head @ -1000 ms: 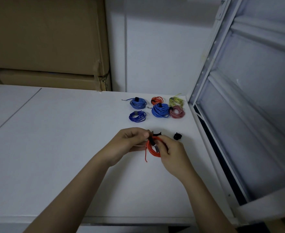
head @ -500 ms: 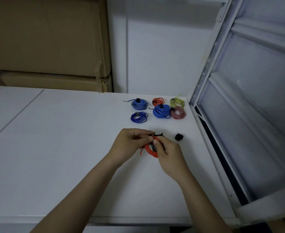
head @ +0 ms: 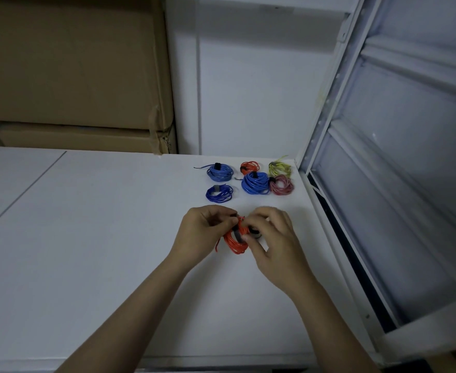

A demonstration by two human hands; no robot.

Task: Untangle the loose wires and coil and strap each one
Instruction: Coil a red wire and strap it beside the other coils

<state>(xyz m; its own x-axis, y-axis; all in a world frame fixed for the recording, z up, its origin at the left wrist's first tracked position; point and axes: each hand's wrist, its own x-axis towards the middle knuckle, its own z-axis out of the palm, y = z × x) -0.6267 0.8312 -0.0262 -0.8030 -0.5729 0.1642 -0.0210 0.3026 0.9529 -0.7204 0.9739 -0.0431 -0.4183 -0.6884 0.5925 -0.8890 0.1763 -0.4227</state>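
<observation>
An orange wire coil [head: 237, 243] is held just above the white table [head: 87, 251], between both hands. My left hand [head: 204, 232] pinches the coil's upper left side. My right hand [head: 274, 238] grips its right side, thumb pressing a dark strap [head: 238, 235] that crosses the coil. A loose orange end hangs down at the left. Part of the coil and strap is hidden behind my fingers.
Several strapped coils lie at the back right: light blue [head: 219, 172], dark blue [head: 219, 193], large blue [head: 255, 183], small orange [head: 249, 167], yellow-green [head: 279, 169], pink [head: 281, 185]. Cardboard boxes [head: 73, 76] stand behind the table. A white metal frame [head: 356, 184] borders the right.
Both hands turned the orange coil and drew closer together over it. My right hand rose over the coil's right side and now hides the small black strap that lay on the table.
</observation>
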